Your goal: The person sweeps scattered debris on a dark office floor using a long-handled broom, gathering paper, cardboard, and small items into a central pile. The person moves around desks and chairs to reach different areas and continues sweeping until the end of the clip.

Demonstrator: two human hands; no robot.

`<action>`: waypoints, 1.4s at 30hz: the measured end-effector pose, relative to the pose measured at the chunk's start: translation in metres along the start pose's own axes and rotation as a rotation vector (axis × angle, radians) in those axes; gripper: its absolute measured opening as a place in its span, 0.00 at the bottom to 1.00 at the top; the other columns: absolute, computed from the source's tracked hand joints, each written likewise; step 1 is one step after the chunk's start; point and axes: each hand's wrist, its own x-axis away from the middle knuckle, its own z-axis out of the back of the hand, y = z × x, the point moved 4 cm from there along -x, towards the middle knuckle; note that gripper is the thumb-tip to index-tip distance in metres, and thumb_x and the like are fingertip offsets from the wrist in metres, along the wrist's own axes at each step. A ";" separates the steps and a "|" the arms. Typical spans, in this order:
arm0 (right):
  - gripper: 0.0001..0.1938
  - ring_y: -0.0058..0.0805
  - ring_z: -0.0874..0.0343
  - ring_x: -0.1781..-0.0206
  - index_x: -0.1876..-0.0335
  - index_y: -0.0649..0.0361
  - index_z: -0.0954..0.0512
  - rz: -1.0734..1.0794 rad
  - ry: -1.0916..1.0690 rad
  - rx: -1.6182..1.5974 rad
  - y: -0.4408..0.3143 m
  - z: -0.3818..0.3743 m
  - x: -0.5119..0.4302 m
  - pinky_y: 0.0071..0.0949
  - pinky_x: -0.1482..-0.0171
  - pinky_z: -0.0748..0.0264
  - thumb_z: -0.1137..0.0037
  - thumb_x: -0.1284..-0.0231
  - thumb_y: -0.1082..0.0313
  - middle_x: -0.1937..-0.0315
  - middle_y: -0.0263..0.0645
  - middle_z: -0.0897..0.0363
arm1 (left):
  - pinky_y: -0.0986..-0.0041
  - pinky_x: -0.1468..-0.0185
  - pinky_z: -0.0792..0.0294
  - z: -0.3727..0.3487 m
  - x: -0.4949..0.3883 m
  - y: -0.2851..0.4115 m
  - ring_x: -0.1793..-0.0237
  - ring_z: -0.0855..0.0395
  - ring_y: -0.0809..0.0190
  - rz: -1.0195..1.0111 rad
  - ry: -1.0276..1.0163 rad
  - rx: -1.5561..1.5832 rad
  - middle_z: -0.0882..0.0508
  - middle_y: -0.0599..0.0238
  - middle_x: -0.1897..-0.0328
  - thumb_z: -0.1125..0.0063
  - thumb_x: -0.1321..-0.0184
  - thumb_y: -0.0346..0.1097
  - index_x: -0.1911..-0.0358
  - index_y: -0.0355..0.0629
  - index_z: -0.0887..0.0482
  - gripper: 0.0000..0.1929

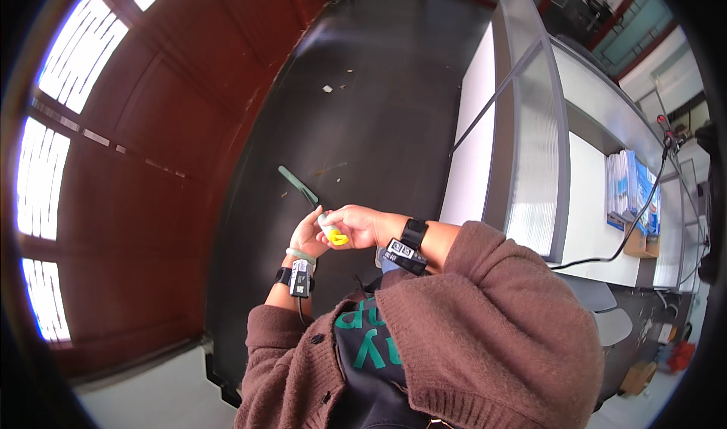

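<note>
A long-handled floor tool, perhaps a broom or squeegee, has a narrow green head [296,183] over the dark floor. Its handle runs up towards me, foreshortened, to a pale grip with a yellow hanging loop [338,237] at the top. My right hand [352,224] is closed around the grip, thumb on top. Just left of it, my left hand [307,233] is against the handle, its thumb and fingers around it; part of that hold is hidden. Whether the head touches the floor is hard to tell.
A dark red panelled wall [170,145] stands at left. White partitions with translucent panels [534,162] rise at right, beside stacked booklets [627,187] and a cardboard box [642,241]. White scraps [328,89] lie on the floor. A black cable [622,247] runs at right.
</note>
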 end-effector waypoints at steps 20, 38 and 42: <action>0.04 0.24 0.27 0.77 0.74 0.65 0.34 0.277 0.459 -0.159 -0.375 0.199 0.008 0.17 0.73 0.26 0.53 0.51 0.78 0.78 0.38 0.31 | 0.75 0.68 0.36 -0.105 -0.153 0.308 0.76 0.27 0.69 -0.474 0.214 0.327 0.24 0.74 0.79 0.52 0.48 0.30 0.73 0.45 0.25 0.02; 0.05 0.29 0.33 0.87 0.81 0.64 0.33 0.043 0.675 0.514 -0.749 0.326 -0.172 0.26 0.83 0.35 0.55 0.54 0.76 0.88 0.39 0.34 | 0.75 0.67 0.36 -0.138 -0.205 0.392 0.76 0.28 0.69 -0.807 0.473 0.672 0.24 0.73 0.78 0.50 0.47 0.31 0.70 0.45 0.25 0.01; 0.05 0.32 0.32 0.85 0.81 0.65 0.31 -0.185 0.509 0.673 -0.762 0.324 -0.241 0.30 0.81 0.35 0.54 0.54 0.74 0.87 0.41 0.33 | 0.75 0.67 0.35 -0.139 -0.196 0.353 0.76 0.28 0.69 -0.940 0.517 0.899 0.25 0.74 0.78 0.49 0.46 0.32 0.71 0.45 0.26 0.01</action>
